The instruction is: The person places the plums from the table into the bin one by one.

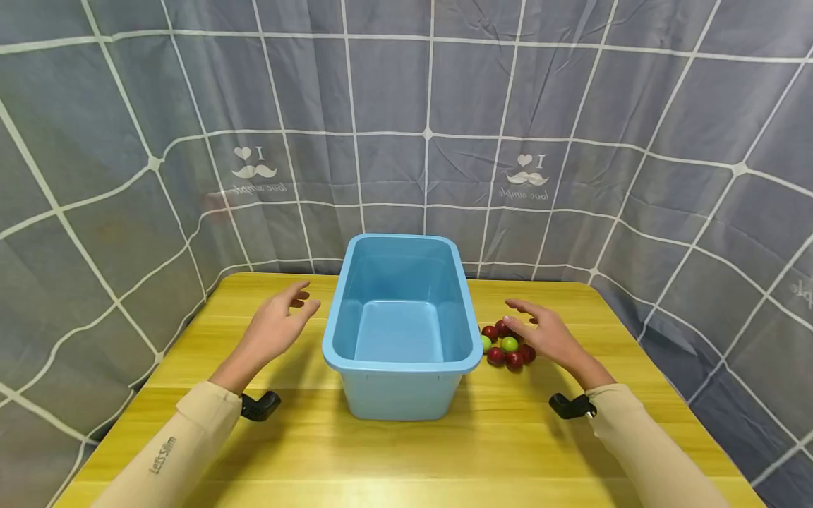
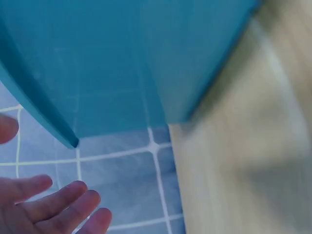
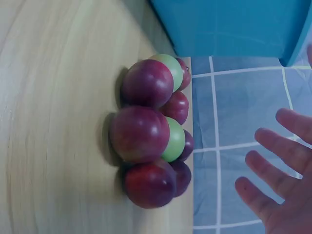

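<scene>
A light blue plastic tub stands upright on the table, and no contents show inside it. To its left my left hand hovers with fingers spread and loosely bent, holding nothing; the left wrist view shows the fingers apart from the tub's side wall. My right hand hangs above and beside a cluster of fruit at the tub's right. Several dark red plums lie there with two green round fruits among them. The right fingers are spread and hold nothing, partly hiding the cluster in the head view.
The yellow wood-grain table carries the tub and fruit. A grey curtain with a white grid hangs behind and along both sides. Black wrist-worn devices sit on both wrists below the beige sleeves.
</scene>
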`<state>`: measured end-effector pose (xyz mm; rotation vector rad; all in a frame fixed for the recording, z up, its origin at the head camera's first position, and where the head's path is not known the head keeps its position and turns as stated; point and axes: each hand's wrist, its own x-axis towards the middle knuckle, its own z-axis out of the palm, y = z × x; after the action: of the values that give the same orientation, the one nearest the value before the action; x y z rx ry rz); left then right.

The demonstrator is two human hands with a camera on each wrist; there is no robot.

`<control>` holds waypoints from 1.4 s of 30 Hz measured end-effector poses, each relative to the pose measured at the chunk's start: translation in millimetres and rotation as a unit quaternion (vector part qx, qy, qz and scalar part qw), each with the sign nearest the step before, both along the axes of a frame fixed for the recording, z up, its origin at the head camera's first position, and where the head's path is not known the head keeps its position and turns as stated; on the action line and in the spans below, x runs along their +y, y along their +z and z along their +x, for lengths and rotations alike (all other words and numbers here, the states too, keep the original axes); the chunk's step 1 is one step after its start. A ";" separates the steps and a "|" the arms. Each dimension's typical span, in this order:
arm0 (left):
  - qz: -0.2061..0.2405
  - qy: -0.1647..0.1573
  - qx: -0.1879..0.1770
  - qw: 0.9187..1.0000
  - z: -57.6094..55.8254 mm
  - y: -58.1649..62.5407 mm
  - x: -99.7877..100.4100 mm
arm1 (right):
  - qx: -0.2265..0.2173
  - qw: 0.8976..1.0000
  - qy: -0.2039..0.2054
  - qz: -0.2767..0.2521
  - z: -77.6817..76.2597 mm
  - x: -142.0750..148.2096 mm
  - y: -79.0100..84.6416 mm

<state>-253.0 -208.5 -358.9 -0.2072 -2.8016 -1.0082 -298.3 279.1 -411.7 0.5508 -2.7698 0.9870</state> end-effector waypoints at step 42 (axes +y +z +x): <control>0.021 -0.011 -0.064 0.998 -33.6 19.2 53.1 | -0.107 0.885 -0.013 -0.454 -29.1 35.7 -43.0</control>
<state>-286.6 -155.5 -339.6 -0.1752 -2.8947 -1.1213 -327.3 314.8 -454.7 0.2459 -2.0570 2.2116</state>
